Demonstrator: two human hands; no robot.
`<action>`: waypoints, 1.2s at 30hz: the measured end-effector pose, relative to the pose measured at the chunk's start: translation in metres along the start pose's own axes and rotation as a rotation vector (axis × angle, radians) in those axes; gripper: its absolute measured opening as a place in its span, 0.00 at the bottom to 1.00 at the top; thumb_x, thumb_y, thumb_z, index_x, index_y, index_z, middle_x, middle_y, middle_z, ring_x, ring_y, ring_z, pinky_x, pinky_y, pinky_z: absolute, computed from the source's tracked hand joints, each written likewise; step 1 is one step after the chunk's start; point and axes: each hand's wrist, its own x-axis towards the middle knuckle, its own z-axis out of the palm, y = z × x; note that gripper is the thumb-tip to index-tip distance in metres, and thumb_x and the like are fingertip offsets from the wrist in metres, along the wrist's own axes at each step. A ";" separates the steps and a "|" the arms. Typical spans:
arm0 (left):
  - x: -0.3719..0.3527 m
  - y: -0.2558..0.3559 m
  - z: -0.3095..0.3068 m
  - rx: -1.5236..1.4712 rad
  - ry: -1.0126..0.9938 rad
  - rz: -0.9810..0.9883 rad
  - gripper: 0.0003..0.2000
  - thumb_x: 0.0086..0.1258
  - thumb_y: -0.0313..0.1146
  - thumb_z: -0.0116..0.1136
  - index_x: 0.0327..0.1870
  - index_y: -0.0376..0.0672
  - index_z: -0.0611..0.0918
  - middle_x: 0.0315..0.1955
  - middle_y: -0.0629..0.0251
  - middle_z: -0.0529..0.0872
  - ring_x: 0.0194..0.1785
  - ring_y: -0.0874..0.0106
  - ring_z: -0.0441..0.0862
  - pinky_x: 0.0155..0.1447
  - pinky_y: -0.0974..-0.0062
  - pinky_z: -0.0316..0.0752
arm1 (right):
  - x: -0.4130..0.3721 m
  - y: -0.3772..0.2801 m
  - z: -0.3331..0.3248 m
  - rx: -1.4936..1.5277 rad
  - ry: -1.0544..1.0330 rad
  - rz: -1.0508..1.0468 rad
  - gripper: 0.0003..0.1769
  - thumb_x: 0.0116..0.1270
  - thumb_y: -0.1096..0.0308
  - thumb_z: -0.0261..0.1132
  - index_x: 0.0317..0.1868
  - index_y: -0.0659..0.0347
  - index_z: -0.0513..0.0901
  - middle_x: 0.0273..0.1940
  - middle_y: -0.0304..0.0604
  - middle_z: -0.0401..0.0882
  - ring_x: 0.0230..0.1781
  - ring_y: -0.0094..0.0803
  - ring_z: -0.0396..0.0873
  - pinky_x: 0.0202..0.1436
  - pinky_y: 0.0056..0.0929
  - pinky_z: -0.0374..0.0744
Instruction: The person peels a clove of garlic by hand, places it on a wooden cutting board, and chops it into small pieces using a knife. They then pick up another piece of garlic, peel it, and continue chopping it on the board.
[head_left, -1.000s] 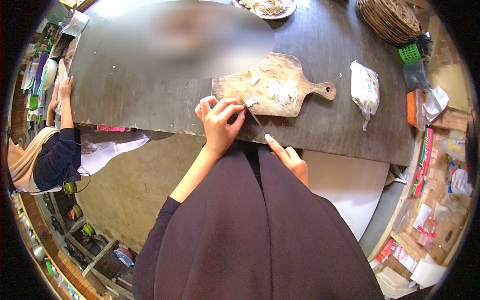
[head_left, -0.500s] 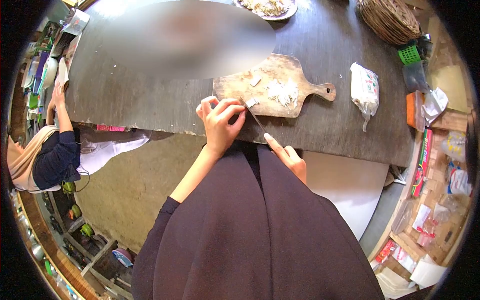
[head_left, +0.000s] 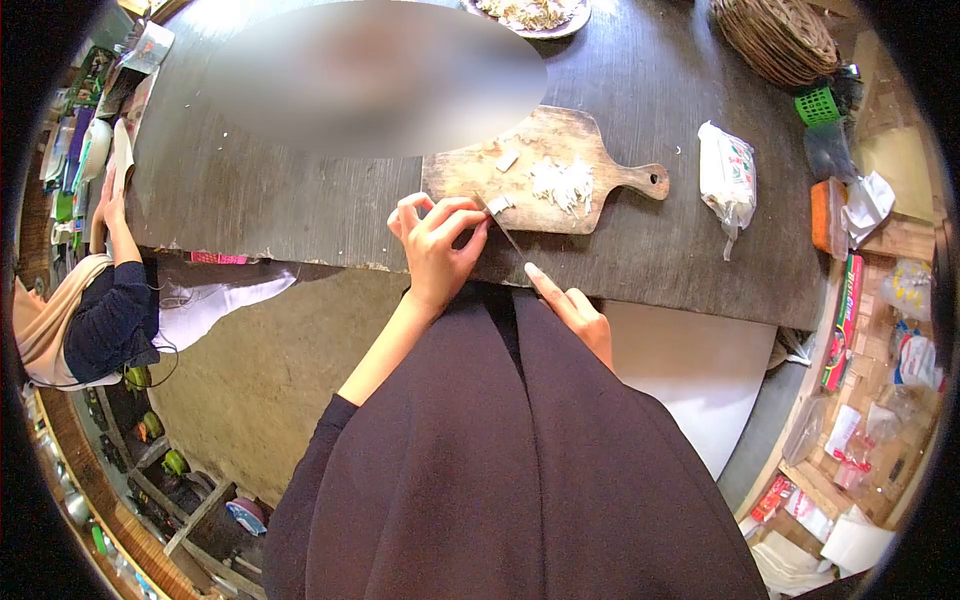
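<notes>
My left hand (head_left: 438, 245) is at the front left corner of a wooden cutting board (head_left: 560, 130), its thumb and fingertips pinched together. What they hold is hidden behind the fingers. My right hand (head_left: 572, 312) grips a knife (head_left: 512, 240), index finger stretched along it. The blade reaches over the board's front edge, close to my left fingertips. Small white cut pieces (head_left: 500, 204) lie right beside the blade. Further right on the board is a loose pile of thin white strips (head_left: 562, 186). A small pale chunk (head_left: 508, 160) lies behind, apart from the pile.
A white plastic packet (head_left: 727, 175) lies on the dark table (head_left: 290, 200), right of the board's handle. At the back stand a plate of shredded food (head_left: 528, 14) and a woven basket (head_left: 778, 40). Another person (head_left: 100, 300) is at the table's left end. A blurred patch hides the back left.
The knife blade has shifted slightly beside my left fingertips, and the small cut pieces there sit a little differently. Both hands stay nearly in place. The view has moved slightly.
</notes>
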 end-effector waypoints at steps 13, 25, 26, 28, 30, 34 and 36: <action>-0.002 -0.001 -0.003 0.024 -0.038 -0.012 0.07 0.59 0.34 0.76 0.37 0.55 0.91 0.44 0.84 0.91 0.55 0.66 0.72 0.64 0.62 0.58 | 0.004 -0.015 -0.017 0.117 0.004 0.090 0.29 0.74 0.64 0.69 0.73 0.31 0.79 0.28 0.43 0.70 0.24 0.42 0.81 0.30 0.42 0.81; 0.000 0.002 -0.003 0.021 0.002 0.010 0.06 0.58 0.35 0.75 0.35 0.55 0.90 0.43 0.85 0.90 0.53 0.67 0.73 0.63 0.61 0.58 | 0.005 -0.011 -0.013 0.134 0.030 0.053 0.29 0.74 0.63 0.68 0.73 0.31 0.79 0.28 0.43 0.71 0.24 0.42 0.81 0.31 0.42 0.81; 0.000 0.002 -0.003 0.023 0.004 0.013 0.06 0.58 0.35 0.75 0.35 0.55 0.90 0.43 0.85 0.90 0.53 0.67 0.73 0.63 0.61 0.58 | 0.005 -0.011 -0.014 0.135 0.029 0.054 0.29 0.74 0.63 0.68 0.73 0.31 0.79 0.28 0.43 0.71 0.24 0.42 0.81 0.31 0.42 0.81; 0.000 0.002 -0.003 0.025 0.004 0.012 0.06 0.58 0.35 0.75 0.35 0.55 0.90 0.43 0.85 0.90 0.52 0.67 0.73 0.63 0.61 0.58 | 0.006 -0.014 -0.015 0.122 0.014 0.079 0.29 0.74 0.63 0.69 0.74 0.30 0.79 0.28 0.43 0.71 0.24 0.42 0.81 0.31 0.43 0.81; 0.000 0.001 -0.003 0.026 0.005 0.011 0.06 0.58 0.35 0.75 0.35 0.55 0.90 0.43 0.85 0.90 0.52 0.67 0.73 0.63 0.61 0.58 | 0.006 -0.014 -0.014 0.099 0.002 0.084 0.29 0.74 0.63 0.69 0.74 0.30 0.79 0.28 0.43 0.71 0.24 0.42 0.81 0.31 0.42 0.81; -0.001 0.001 -0.003 0.032 -0.004 0.012 0.06 0.58 0.34 0.75 0.35 0.54 0.90 0.44 0.85 0.90 0.52 0.67 0.73 0.63 0.61 0.58 | 0.011 -0.012 -0.009 0.137 0.037 0.075 0.29 0.74 0.62 0.69 0.74 0.28 0.78 0.28 0.42 0.71 0.24 0.42 0.81 0.30 0.42 0.81; -0.001 0.000 -0.003 0.034 -0.005 0.014 0.06 0.58 0.34 0.75 0.35 0.54 0.90 0.44 0.85 0.90 0.52 0.67 0.73 0.63 0.61 0.58 | 0.009 -0.010 -0.007 0.120 0.042 0.068 0.29 0.74 0.62 0.69 0.74 0.28 0.78 0.28 0.42 0.72 0.24 0.42 0.81 0.30 0.42 0.82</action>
